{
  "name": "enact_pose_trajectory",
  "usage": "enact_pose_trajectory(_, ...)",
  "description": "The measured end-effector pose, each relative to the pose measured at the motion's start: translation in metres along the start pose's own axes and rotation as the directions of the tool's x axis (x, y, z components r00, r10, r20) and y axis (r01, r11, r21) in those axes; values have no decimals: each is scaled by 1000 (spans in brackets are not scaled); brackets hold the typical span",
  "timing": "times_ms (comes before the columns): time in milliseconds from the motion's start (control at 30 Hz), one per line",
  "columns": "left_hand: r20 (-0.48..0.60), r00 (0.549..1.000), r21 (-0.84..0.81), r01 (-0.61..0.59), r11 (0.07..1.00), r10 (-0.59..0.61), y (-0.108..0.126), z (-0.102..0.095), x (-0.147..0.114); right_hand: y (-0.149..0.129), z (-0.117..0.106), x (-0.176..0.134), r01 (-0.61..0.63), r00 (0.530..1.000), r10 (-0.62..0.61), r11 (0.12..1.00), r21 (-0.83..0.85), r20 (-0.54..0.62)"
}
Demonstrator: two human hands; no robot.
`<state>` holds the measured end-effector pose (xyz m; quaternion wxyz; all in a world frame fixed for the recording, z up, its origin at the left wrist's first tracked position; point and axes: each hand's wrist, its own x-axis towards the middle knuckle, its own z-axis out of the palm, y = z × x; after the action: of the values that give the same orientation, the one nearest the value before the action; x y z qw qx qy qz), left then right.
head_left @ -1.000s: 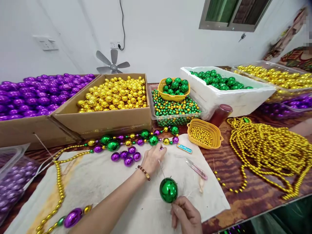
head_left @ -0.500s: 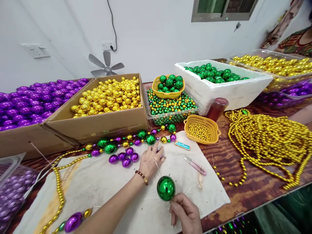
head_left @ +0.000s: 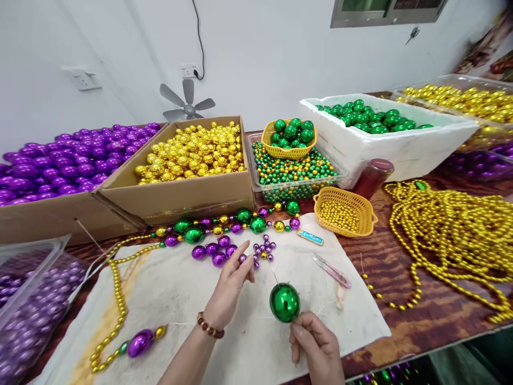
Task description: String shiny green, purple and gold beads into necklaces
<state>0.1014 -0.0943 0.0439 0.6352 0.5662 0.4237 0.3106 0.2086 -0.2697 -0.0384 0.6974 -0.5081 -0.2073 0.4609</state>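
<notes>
My right hand (head_left: 316, 345) is closed, its thumb and fingers pinched at the underside of a large shiny green ball (head_left: 285, 302). A thin needle (head_left: 274, 271) sticks up out of the ball's top. To the left, my left hand (head_left: 230, 283) hovers over the cloth with thumb and index finger apart. A purple bead (head_left: 242, 258) shows in the gap between them. Beyond the fingertips lies a cluster of small purple beads (head_left: 264, 247). Several larger purple beads (head_left: 219, 259) rest just left of that hand.
Behind the white cloth (head_left: 160, 299) stand boxes of purple balls (head_left: 60, 171) and gold balls (head_left: 200, 155). A yellow basket of gold beads (head_left: 340, 214), snips (head_left: 332, 271) and gold bead strands (head_left: 457, 230) are on the right. A finished-looking multicoloured strand (head_left: 194, 234) crosses the cloth's back edge.
My left hand has drawn back and left from the small purple beads, uncovering them, and its fingers have lifted. My right hand still holds the green ball. The camera view has shifted slightly.
</notes>
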Motion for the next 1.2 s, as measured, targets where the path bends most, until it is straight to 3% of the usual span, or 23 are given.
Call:
enact_pose_trajectory(100, 83, 996, -260, 40, 965, -19, 9, 0, -11, -5, -1, -3, -20, 999, 21, 999, -42, 25)
enact_pose_trajectory(200, 96, 995, -456, 80, 886, -40, 9, 3, -7, -11, 1, -6, -26, 999, 29, 996, -90, 34)
enact_pose_trajectory(333, 108, 987, -609, 160, 776, -119, 4, 6, 2, -17, 6, -7, -55, 998, 56, 991, -121, 3)
enact_pose_trajectory(533, 191, 974, -656, 221, 722, -125, 4, 6, 0, -20, 9, -9, -60, 998, 58, 987, -148, -14)
enact_pose_trajectory(867, 217, 974, -608, 182, 773, -59, 11, 4, -6, -30, 7, -13, -91, 996, 89, 983, -156, -22)
enact_pose_trajectory(1200, 200, 976, -641, 195, 743, -84, 11, 4, -11, -35, 8, -17, -119, 992, 109, 977, -178, -63)
